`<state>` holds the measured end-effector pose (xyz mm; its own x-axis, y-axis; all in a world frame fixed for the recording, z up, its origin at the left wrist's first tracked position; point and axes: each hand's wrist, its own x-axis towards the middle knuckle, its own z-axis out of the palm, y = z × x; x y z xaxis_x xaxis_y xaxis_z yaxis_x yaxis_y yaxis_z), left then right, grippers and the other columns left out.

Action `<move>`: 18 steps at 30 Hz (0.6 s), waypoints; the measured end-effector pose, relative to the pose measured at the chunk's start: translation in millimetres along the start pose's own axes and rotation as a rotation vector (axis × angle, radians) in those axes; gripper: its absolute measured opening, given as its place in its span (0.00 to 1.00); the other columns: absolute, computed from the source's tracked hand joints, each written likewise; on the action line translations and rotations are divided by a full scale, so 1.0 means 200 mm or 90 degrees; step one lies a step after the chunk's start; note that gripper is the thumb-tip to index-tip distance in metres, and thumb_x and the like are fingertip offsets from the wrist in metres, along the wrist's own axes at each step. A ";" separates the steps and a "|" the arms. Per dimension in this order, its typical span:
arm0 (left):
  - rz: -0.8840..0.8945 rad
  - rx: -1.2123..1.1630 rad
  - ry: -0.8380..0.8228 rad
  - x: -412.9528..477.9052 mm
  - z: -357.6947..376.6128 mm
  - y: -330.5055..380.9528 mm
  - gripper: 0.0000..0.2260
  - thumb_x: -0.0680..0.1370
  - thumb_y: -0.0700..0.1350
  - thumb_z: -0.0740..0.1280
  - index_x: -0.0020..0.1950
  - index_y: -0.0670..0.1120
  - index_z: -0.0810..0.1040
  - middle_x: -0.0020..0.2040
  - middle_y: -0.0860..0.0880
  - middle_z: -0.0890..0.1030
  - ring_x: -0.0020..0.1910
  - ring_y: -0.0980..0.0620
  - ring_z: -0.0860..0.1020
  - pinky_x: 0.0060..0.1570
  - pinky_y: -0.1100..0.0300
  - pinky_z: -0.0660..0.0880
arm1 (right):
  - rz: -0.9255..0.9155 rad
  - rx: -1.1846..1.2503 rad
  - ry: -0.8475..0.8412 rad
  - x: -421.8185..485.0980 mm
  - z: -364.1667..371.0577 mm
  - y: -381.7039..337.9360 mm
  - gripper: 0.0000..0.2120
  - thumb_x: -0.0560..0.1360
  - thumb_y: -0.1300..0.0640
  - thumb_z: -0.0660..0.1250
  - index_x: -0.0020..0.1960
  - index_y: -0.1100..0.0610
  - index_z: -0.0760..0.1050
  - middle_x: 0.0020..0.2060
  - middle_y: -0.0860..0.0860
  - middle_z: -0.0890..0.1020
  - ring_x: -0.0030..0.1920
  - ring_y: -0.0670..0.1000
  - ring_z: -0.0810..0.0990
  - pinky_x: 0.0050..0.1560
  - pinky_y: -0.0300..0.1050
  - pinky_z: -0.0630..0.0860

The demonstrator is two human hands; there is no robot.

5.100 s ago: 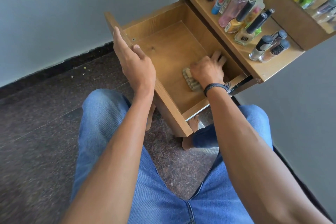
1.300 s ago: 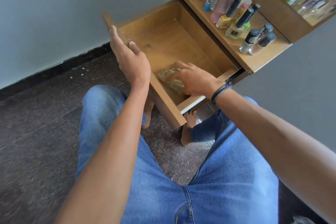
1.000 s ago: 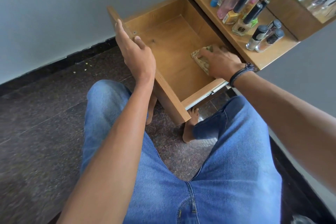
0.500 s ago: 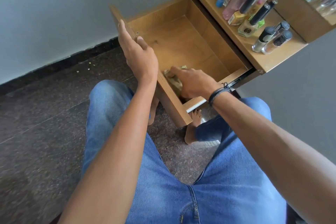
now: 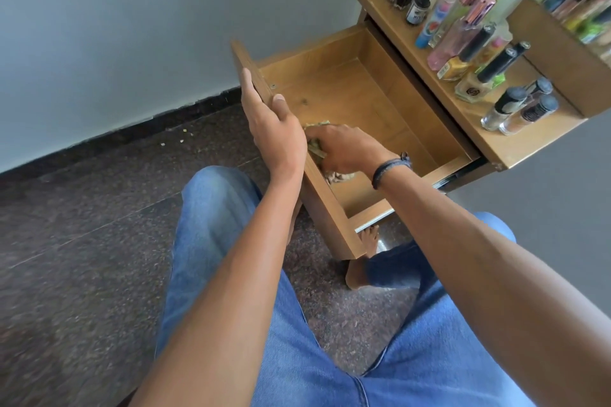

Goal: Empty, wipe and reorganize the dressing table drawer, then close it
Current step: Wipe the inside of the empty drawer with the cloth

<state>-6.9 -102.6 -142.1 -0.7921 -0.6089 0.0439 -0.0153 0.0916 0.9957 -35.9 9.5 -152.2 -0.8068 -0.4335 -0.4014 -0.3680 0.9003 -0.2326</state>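
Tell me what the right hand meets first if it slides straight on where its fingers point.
Probably the inner face of the brown wooden drawer front, where the left hand grips it; the right hand presses a crumpled greenish cloth close by.

Smooth matt wood drawer [image 5: 334, 86], crumpled cloth [image 5: 316, 149], glossy glass bottles [image 5: 476, 82], speckled stone floor [image 5: 82, 225]
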 end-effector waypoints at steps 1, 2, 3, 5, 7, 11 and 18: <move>-0.001 -0.003 0.001 0.00 0.00 0.00 0.25 0.83 0.35 0.58 0.80 0.43 0.58 0.80 0.47 0.61 0.78 0.53 0.59 0.74 0.66 0.58 | -0.009 0.005 0.008 0.05 -0.01 0.00 0.26 0.73 0.62 0.70 0.69 0.47 0.72 0.60 0.52 0.80 0.58 0.58 0.79 0.47 0.48 0.71; -0.002 -0.004 0.003 0.00 0.00 -0.01 0.25 0.83 0.35 0.58 0.80 0.43 0.59 0.80 0.47 0.61 0.78 0.53 0.59 0.72 0.70 0.58 | -0.017 0.011 0.015 0.09 -0.03 -0.01 0.24 0.75 0.62 0.69 0.69 0.47 0.73 0.60 0.52 0.80 0.59 0.57 0.79 0.48 0.48 0.71; -0.002 -0.005 0.004 0.00 0.00 -0.01 0.25 0.83 0.35 0.58 0.80 0.44 0.59 0.80 0.47 0.61 0.78 0.53 0.59 0.70 0.73 0.57 | -0.022 0.019 0.020 0.14 -0.04 -0.01 0.23 0.76 0.61 0.68 0.69 0.47 0.73 0.61 0.52 0.79 0.60 0.57 0.78 0.50 0.49 0.72; -0.001 -0.006 0.006 0.00 0.00 -0.01 0.25 0.83 0.35 0.58 0.80 0.44 0.59 0.80 0.47 0.62 0.78 0.53 0.59 0.67 0.78 0.56 | -0.028 0.024 0.026 0.22 -0.06 -0.02 0.22 0.78 0.60 0.66 0.71 0.48 0.72 0.65 0.52 0.77 0.63 0.57 0.77 0.55 0.51 0.73; 0.001 -0.003 0.009 0.01 0.00 -0.01 0.25 0.83 0.35 0.59 0.80 0.44 0.59 0.80 0.47 0.62 0.78 0.54 0.60 0.67 0.77 0.56 | -0.029 0.026 0.032 0.29 -0.07 -0.04 0.21 0.81 0.57 0.63 0.73 0.49 0.71 0.68 0.54 0.75 0.64 0.58 0.76 0.56 0.51 0.73; 0.001 0.002 0.014 0.02 0.00 -0.02 0.25 0.83 0.35 0.58 0.80 0.44 0.59 0.80 0.47 0.62 0.78 0.54 0.60 0.68 0.76 0.56 | -0.018 0.039 0.049 0.37 -0.09 -0.08 0.19 0.83 0.51 0.60 0.73 0.53 0.72 0.70 0.56 0.69 0.62 0.59 0.77 0.52 0.50 0.71; -0.001 0.013 0.010 0.01 0.01 -0.01 0.26 0.83 0.35 0.58 0.80 0.44 0.59 0.80 0.48 0.61 0.78 0.54 0.59 0.75 0.64 0.58 | -0.011 0.057 0.007 0.32 -0.10 -0.09 0.21 0.83 0.50 0.60 0.75 0.46 0.69 0.73 0.57 0.62 0.61 0.63 0.76 0.62 0.55 0.73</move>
<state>-10.7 -102.6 -145.1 -0.7821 -0.6216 0.0438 -0.0291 0.1067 0.9939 -91.0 -33.3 -157.1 -0.8059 -0.4482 -0.3869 -0.3396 0.8852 -0.3180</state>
